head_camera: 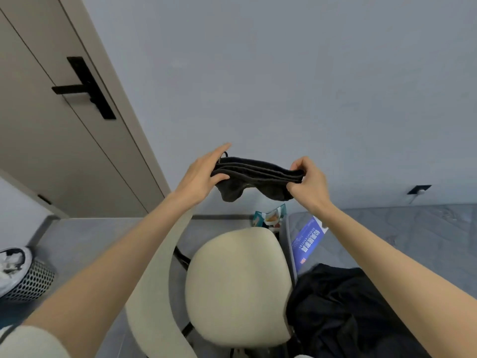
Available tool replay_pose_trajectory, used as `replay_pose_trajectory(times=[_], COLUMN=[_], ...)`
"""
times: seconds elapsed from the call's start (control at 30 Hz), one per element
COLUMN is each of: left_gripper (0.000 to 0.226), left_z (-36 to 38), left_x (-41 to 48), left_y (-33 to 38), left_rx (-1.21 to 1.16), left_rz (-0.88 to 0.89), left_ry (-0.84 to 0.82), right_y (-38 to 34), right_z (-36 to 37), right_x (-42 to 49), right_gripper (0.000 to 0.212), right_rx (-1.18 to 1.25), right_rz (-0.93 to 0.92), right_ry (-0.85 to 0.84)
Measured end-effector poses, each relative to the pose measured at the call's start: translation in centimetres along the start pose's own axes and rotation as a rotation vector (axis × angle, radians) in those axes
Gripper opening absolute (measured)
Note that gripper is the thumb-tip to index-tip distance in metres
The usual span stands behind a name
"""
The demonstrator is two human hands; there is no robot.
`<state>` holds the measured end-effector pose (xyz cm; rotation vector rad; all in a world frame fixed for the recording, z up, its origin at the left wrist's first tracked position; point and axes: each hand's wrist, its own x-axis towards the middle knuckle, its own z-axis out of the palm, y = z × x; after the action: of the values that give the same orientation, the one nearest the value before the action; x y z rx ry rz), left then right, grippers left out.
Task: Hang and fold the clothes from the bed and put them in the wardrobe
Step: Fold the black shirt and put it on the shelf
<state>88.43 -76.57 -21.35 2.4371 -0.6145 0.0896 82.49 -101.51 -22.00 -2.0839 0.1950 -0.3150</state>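
Observation:
A small dark grey folded garment (pixel 258 177) is held up in the air in front of the wall, above a cream chair. My left hand (pixel 204 174) holds its left end, thumb under the cloth and fingers stretched along the top. My right hand (pixel 307 182) pinches the right end with curled fingers. A short cord sticks out at the garment's upper left. A heap of black clothes (pixel 343 313) lies on the grey bed (pixel 400 236) at the lower right.
The cream chair (pixel 237 285) stands directly below my hands, between me and the wall. A beige door with a black handle (pixel 85 86) is at the left. A mesh bin (pixel 28 277) sits lower left. A blue label (pixel 308 241) and a snack packet (pixel 271 215) lie near the bed's corner.

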Motion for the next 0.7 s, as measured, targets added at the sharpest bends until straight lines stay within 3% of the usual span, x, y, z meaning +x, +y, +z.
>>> replay_pose_trajectory(times=[0.13, 0.27, 0.5, 0.7], left_gripper=[0.056, 0.074, 0.037, 0.038], left_z=[4.1, 9.6, 19.0, 24.3], left_x=[-4.5, -10.2, -21.4, -26.7], left_y=[0.2, 0.5, -0.3, -1.6], left_rx=[0.007, -0.077, -0.124, -0.113], left_rz=[-0.012, -0.235, -0.362, -0.514], left_ry=[-0.077, -0.176, -0.464, -0.776], right_y=[4.3, 9.4, 17.6, 22.3], right_z=[-0.1, 0.1, 0.3, 1.1], right_x=[-4.3, -10.0, -20.3, -24.0], right_gripper=[0.035, 0.036, 0.032, 0.037], right_rx=[-0.102, -0.134, -0.264, -0.306], right_rz=[0.046, 0.135, 0.332, 0.435], right_ry=[-0.135, -0.284, -0.566, -0.834])
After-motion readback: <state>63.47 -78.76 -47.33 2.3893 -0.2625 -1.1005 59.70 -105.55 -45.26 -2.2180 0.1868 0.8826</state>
